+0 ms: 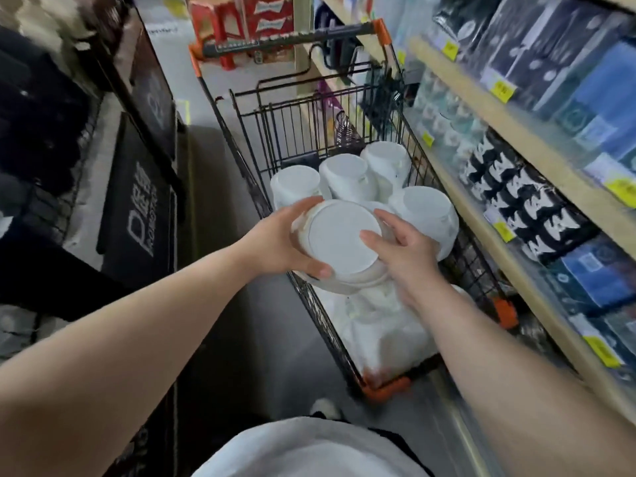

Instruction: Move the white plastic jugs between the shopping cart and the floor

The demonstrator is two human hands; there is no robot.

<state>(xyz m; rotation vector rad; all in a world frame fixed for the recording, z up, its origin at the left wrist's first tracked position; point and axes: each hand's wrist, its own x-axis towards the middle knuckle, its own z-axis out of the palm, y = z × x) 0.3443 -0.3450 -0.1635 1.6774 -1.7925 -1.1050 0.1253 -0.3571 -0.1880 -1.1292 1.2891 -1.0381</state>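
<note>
One view only — head-worn, wide-angle, facing forward and steeply down, set close above the cart (285,132).

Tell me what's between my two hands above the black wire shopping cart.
One round white plastic jug, flat base toward the camera; the left hand and right hand grip its opposite sides, seen in the head view.

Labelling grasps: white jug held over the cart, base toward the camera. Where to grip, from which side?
Grip the white jug by its round wall just behind the flat base, left hand from the left and right hand from the right. No handle shows on this end, and the body looks too wide for one hand.
</note>
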